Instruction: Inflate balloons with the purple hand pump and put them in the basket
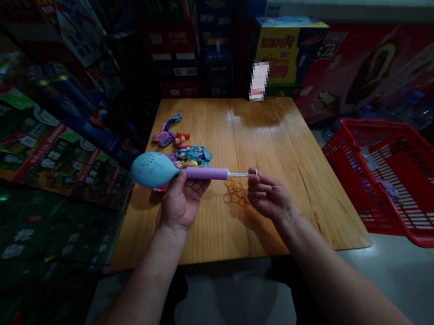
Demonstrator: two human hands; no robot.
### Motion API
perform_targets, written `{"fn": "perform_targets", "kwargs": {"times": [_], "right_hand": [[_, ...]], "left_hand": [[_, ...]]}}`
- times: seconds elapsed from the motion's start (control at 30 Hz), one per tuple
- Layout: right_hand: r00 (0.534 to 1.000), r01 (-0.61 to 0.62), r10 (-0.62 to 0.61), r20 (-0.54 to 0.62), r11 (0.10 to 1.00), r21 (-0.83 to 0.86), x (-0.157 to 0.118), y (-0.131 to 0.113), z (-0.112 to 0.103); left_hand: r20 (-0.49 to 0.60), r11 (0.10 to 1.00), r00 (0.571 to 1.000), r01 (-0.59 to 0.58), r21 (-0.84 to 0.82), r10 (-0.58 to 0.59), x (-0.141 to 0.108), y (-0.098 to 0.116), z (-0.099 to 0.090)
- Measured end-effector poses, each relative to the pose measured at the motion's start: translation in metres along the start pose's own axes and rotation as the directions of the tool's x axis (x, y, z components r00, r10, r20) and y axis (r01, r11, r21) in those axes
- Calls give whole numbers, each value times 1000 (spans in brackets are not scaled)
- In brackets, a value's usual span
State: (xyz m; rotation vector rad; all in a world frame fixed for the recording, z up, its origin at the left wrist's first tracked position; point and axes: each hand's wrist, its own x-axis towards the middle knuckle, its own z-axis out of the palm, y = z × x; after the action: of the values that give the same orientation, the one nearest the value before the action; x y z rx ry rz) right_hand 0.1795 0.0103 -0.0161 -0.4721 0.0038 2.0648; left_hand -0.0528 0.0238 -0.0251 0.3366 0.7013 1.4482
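The person's left arm (140, 306) and right arm (344, 279) reach out from the bottom, bare up to the hands. Past the hands is a big wood surface (287, 212), shiny and light brown. Far past the hands, stacks of boxes (175, 56) stand in the dim light. Well to the right of the right hand (269, 195), a red basket (400, 186) sits on the floor. The left hand (182, 201) is curled shut around a purple pump handle (206, 173). Just past that hand, a round blue balloon (153, 169) sits puffed up on the end of the pump. A thin clear tube (240, 174) sticks out of the handle toward the right hand. The right hand's fingertips (251, 178) are pressed close together right by the tube's tip, but I cannot tell if they are pinching it. Beyond the left hand lies a heap of flat balloons (178, 141) in many colors. Small rubber bands (235, 192) lie on the surface just beside the right hand.
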Motion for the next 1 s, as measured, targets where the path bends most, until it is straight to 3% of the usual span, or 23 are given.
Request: {"fn": "perform_targets", "kwargs": {"times": [0.1, 0.33, 0.5, 0.63, 0.73, 0.9, 1.0], "right_hand": [[998, 59, -59, 6, 998, 18, -3, -3, 1], [999, -19, 21, -48, 999, 39, 10, 30, -9], [998, -58, 59, -22, 998, 22, 8, 20, -7], [999, 5, -6, 49, 1000, 22, 0, 2, -3], [996, 29, -35, 82, 997, 69, 0, 3, -3], [999, -40, 40, 5, 998, 38, 10, 27, -9], [999, -37, 37, -17, 999, 35, 12, 32, -9]], "left_hand": [[27, 996, 996, -81, 30, 80, -2, 3, -1], [113, 998, 991, 64, 25, -67, -15, -21, 4], [95, 997, 993, 71, 31, -74, -9, -13, 2], [34, 999, 999, -39, 20, 38, 0, 5, -2], [37, 995, 995, -97, 33, 96, -1, 8, -1], [117, 998, 991, 60, 23, -62, -12, -11, 4], [135, 997, 988, 74, 17, -75, -14, -16, 6]]}}
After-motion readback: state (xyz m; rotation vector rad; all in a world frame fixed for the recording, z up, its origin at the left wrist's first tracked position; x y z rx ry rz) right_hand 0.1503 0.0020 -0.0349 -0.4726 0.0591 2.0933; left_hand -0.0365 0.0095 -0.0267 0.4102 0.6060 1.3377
